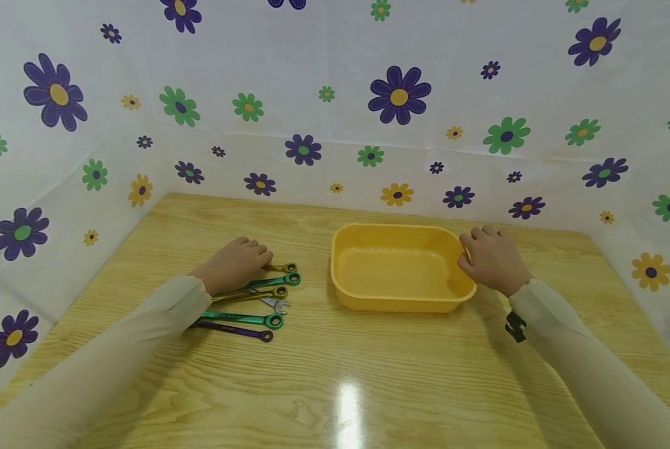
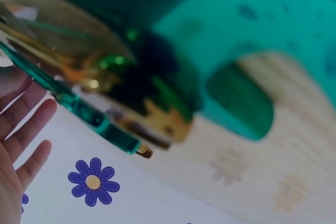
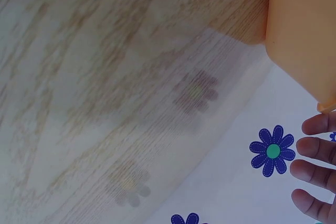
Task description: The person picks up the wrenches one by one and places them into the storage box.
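Several combination wrenches lie fanned on the table left of the yellow basin. My left hand (image 1: pixel 235 265) is over their far left end, nearest the farthest gold wrench (image 1: pixel 284 268) and a green wrench (image 1: pixel 278 280). In the left wrist view its fingers (image 2: pixel 23 129) look extended beside the blurred wrenches; the thumb is hidden. Closer to me are another gold wrench (image 1: pixel 256 294), a silver one (image 1: pixel 279 305), a green one (image 1: pixel 239 318) and a purple one (image 1: pixel 236 329). My right hand (image 1: pixel 492 259) holds the right rim of the basin (image 1: pixel 402 304), fingers (image 3: pixel 315 174) outside it.
The wood-grain table (image 1: pixel 335 368) has a bright glare spot toward its near edge. A white flower-print cloth (image 1: pixel 323 62) rises behind the table and along both sides. A dark strap (image 1: pixel 516 326) is at my right wrist.
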Demonstrator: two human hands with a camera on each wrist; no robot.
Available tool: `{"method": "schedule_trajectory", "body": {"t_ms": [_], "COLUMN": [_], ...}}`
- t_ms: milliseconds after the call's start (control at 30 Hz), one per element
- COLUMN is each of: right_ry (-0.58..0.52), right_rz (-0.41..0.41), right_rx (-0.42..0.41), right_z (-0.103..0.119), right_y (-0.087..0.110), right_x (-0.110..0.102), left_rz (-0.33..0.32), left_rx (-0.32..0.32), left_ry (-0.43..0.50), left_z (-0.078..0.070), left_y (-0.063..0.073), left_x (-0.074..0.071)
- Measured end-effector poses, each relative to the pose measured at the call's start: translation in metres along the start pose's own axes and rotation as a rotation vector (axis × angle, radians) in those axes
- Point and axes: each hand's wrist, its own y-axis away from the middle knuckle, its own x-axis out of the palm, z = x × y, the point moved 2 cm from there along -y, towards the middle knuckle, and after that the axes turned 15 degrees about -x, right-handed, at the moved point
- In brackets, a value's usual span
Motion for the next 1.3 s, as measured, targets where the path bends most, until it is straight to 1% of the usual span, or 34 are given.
{"method": "schedule_trajectory", "body": {"t_ms": [167,267,600,1100,1300], "right_ry": [0.008,0.009,0.000,0.001,0.002], "right_rz": [-0.022,-0.021,0.006,-0.005,-0.009], "right_rx": [-0.014,-0.014,0.002,-0.005,-0.007], "right_z": [0.0005,0.0007,0.0016,0.0028,0.0030], "right_y": [0.0009,0.0011,0.0007,0.0013,0.0012], "right_x": [-0.0001,0.0000,-0.0001,-0.0008,-0.0013], "left_rz": [-0.020,-0.017,0.020,0.053,0.099], "left_rx": [0.030,0.032,0.004,0.003,-0.015], "left_ry": [-0.016,-0.022,0.018,0.039,0.051], "left_z": [-0.0014,-0.0021,-0.0014,-0.0008,-0.0007], "left_y": [0.0003,0.0008,0.0025,0.0017,-0.0003], "left_x": [0.0008,0.0007,0.0019,0.0030,0.0030]}}
